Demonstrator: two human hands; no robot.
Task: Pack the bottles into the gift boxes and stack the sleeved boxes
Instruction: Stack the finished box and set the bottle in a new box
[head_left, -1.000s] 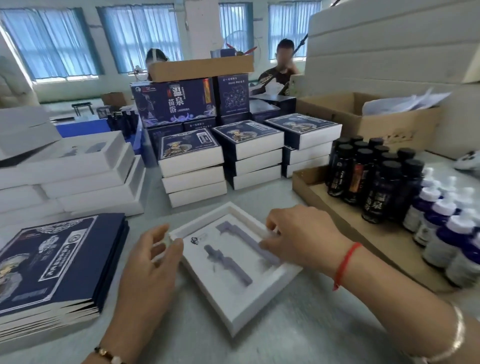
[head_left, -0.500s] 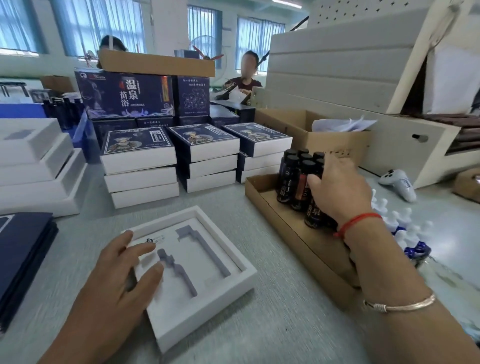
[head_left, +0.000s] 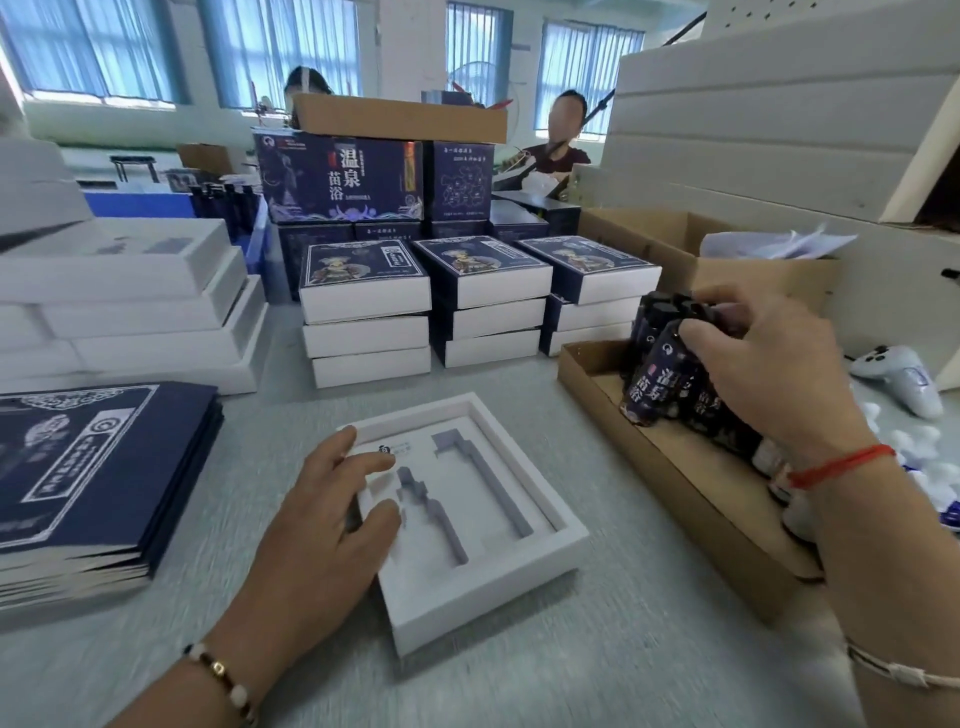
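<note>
The gift box (head_left: 470, 525) lies open on the grey table (head_left: 597, 660), nearest the person and turned slightly askew, its white foam insert showing two bottle-shaped recesses that hold nothing yet. The left hand (head_left: 322, 525) rests flat on the box's near-left corner, fingers straight and a little spread, thumb along the rim; I judge it is there to pin the light box so it will not slide when a bottle is pushed into the foam. To the left, a pile of flat blue sleeves (head_left: 93, 473) waits within reach, likely for the sleeving step. To the right, a shallow cardboard tray (head_left: 675, 478) holds the dark bottles (head_left: 657, 319) upright in a tight cluster, with white-capped bottles (head_left: 914, 447) just beyond the wrist. The right hand (head_left: 763, 364) curls round one dark bottle (head_left: 652, 382), fingers wrapped over its upper part, tilting it away from its neighbours, so the pick seems under way. Whether a second bottle is also caught in that grip I cannot tell. Further back, three stacks of sleeved boxes (head_left: 485, 301) stand side by side, squared up, which suggests where finished boxes go. White unsleeved boxes (head_left: 135, 306) are piled at far left, and a brown carton (head_left: 696, 254) sits behind the tray
</note>
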